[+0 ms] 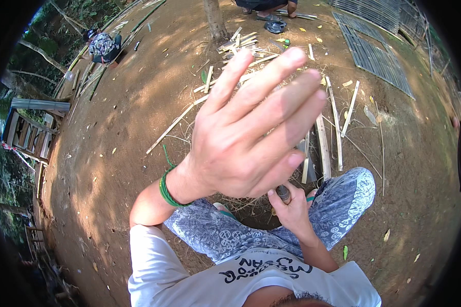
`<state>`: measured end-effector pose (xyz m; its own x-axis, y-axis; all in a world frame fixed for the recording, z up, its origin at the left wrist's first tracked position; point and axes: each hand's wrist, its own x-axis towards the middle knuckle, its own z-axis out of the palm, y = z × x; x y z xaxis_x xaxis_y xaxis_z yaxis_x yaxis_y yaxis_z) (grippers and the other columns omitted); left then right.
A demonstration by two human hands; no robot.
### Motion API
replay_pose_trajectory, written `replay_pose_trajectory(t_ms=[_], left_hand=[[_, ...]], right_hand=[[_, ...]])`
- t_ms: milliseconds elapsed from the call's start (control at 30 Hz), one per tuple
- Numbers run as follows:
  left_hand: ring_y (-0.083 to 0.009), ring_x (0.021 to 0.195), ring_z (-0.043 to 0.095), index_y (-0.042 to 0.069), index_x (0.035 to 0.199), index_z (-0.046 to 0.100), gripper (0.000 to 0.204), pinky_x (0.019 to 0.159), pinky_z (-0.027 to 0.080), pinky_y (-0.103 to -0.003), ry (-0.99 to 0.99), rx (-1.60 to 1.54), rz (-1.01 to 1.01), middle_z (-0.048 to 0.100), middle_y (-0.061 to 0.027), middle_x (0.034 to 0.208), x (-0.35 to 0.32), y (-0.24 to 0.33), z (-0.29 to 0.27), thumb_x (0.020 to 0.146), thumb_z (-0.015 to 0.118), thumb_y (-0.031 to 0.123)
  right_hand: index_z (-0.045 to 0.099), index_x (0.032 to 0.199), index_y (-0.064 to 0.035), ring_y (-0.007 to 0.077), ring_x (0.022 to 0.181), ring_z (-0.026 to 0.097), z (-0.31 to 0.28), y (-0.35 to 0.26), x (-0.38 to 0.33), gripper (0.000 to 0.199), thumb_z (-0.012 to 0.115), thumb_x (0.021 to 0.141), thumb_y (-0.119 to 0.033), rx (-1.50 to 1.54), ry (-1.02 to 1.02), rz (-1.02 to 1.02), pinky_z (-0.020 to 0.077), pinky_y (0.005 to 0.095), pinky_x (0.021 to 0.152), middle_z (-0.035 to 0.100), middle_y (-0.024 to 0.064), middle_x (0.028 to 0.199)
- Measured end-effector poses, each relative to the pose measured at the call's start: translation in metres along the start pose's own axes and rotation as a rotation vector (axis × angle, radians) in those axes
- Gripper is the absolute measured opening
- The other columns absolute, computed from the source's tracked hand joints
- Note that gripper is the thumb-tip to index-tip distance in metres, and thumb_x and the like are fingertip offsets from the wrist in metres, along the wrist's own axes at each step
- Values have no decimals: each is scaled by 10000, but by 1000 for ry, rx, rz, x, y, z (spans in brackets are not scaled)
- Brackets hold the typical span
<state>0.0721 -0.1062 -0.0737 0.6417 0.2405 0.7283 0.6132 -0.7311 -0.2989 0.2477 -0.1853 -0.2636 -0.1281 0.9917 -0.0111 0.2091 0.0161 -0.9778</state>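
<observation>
My left hand [241, 138] is raised close to the camera, its fingers stretched out and slightly apart, with nothing in it. A green cord bracelet [169, 189] circles that wrist. Below it, in front of my lap, my right hand [295, 215] is closed around a dark, rounded tool handle [283, 193]. The rest of this tool is mostly hidden behind the left hand. A flat grey strip [312, 171] shows just beyond it; I cannot tell whether it belongs to the handle. Pale split bamboo strips [322, 146] lie on the ground past my knees.
A pile of bamboo pieces [241, 43] lies by a tree trunk [215, 20]. Slatted bamboo panels [376, 56] rest at far right. One person crouches at far left [103, 47], another at the top beside a black plastic bag [275, 26]. A wooden structure [33, 130] stands left.
</observation>
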Motion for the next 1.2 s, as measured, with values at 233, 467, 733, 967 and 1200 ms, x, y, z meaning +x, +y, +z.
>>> replay_pose_trajectory(t_ms=[233, 467, 733, 967, 1200], left_hand=[[-215, 1433, 451, 67, 1417, 566, 676, 1242, 243, -502, -119, -149, 130, 558, -86, 1470, 47, -13, 37, 885, 655, 474], [-203, 1471, 394, 79, 1501, 472, 652, 1248, 220, -481, -183, -23, 159, 509, -74, 1527, 69, -33, 34, 974, 580, 447], [-241, 1448, 433, 102, 1505, 480, 622, 1228, 259, -499, -4, -117, 254, 513, -90, 1523, 100, -20, 16, 986, 562, 436], [-313, 1474, 373, 133, 1539, 444, 538, 1239, 241, -476, -375, -106, 13, 471, -158, 1538, 6, -69, 81, 1058, 449, 374], [-332, 934, 675, -19, 1076, 650, 287, 830, 541, -401, 78, -416, -321, 671, -184, 1032, -28, -12, 5, 838, 735, 118]], right_hand=[[618, 790, 28, 126, 487, 417, -5, -4, 1, 284, 725, 909, -207, -9, 49, -16, 386, 354, 506, 468, 70, 521], [590, 746, 39, 134, 482, 428, -4, -20, 5, 338, 717, 902, -232, 10, 36, 61, 393, 373, 513, 469, 96, 508], [580, 734, 41, 211, 469, 471, -5, -22, 12, 369, 715, 892, -264, -75, 49, 89, 416, 384, 531, 486, 116, 521], [595, 744, 53, 236, 485, 494, 9, -16, 26, 370, 713, 876, -272, -136, -15, 129, 436, 399, 553, 510, 120, 541], [598, 735, 39, 181, 496, 481, 12, -11, 37, 399, 746, 875, -304, -123, 1, 114, 425, 381, 547, 515, 83, 530]])
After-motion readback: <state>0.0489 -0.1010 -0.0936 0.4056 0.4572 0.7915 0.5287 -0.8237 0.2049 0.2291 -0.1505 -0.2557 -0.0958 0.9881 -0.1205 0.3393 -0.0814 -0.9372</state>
